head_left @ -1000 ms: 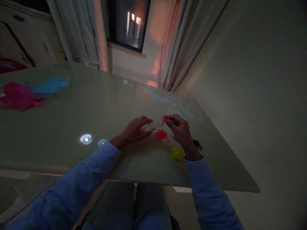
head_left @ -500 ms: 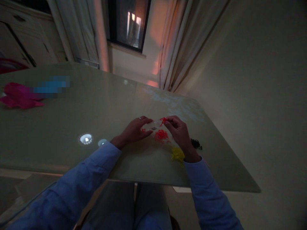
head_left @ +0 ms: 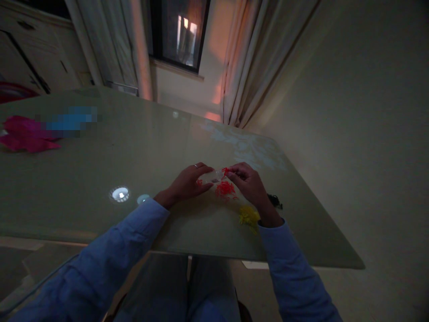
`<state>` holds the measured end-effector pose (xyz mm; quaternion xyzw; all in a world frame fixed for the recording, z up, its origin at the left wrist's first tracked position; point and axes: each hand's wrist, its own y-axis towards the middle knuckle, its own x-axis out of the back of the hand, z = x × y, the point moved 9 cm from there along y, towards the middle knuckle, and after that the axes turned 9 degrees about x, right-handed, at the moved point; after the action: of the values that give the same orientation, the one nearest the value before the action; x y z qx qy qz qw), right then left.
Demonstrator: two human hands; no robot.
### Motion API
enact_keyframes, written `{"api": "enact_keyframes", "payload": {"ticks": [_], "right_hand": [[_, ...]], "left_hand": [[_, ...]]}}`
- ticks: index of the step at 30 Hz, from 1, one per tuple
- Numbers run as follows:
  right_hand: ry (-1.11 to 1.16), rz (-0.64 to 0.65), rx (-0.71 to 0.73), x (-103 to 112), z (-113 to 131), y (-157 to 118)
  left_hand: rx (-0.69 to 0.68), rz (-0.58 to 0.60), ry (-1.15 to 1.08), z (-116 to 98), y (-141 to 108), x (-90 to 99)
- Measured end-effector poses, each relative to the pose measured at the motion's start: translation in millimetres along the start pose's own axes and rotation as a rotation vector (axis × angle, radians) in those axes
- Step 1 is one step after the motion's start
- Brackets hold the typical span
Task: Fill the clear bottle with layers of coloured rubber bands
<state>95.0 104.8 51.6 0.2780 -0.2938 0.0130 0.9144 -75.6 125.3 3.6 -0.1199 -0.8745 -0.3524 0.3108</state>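
My left hand (head_left: 188,181) is curled around a small clear plastic container (head_left: 218,175), thumb on the near side and fingers on the far side. Some red pieces show inside it by the palm. Between thumb and fingertips, my right hand (head_left: 248,181) pinches a few red rubber bands (head_left: 225,171) right at the container's open-looking right end. Just below lies a loose pile of red rubber bands (head_left: 225,190) on the table. A yellow pile (head_left: 248,216) sits under my right wrist, partly covered by it, and a black pile (head_left: 275,201) is to its right.
The glossy table (head_left: 161,147) reflects ceiling lights at left. On its far left lie a crumpled pink item (head_left: 28,134) and a blurred blue item (head_left: 72,120). The table's right edge slants down toward a plain wall; curtains (head_left: 248,67) hang behind.
My right hand has moved slightly left and down, bringing the red rubber bands from beside the container to its end. My left hand stays in place around the container.
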Motion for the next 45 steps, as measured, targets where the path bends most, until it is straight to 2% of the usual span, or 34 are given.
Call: {"api": "enact_keyframes", "payload": {"ticks": [13, 20, 27, 31, 38, 45], "right_hand": [[-0.040, 0.072, 0.035, 3.1, 6.5, 0.2], [-0.072, 0.051, 0.086, 6.8, 16.8, 1.8], [-0.293, 0.066, 0.211, 14.4, 40.4, -2.5], [-0.410, 0.132, 0.254, 11.0, 48.8, -5.4], [-0.453, 0.242, 0.231, 1.8, 47.3, -6.2], [-0.449, 0.250, 0.230, -2.2, 47.5, -1.3]], "left_hand": [[-0.028, 0.005, -0.005, 0.2, -1.8, -1.4], [-0.029, 0.006, -0.039, -1.3, -1.6, 0.7], [-0.029, -0.014, -0.041, -1.6, -0.5, 2.0], [-0.017, -0.032, -0.024, 0.5, 0.2, 2.2], [-0.016, -0.026, -0.018, -0.2, -0.2, 2.2], [-0.011, -0.004, -0.049, -1.8, -0.8, 1.3]]}}
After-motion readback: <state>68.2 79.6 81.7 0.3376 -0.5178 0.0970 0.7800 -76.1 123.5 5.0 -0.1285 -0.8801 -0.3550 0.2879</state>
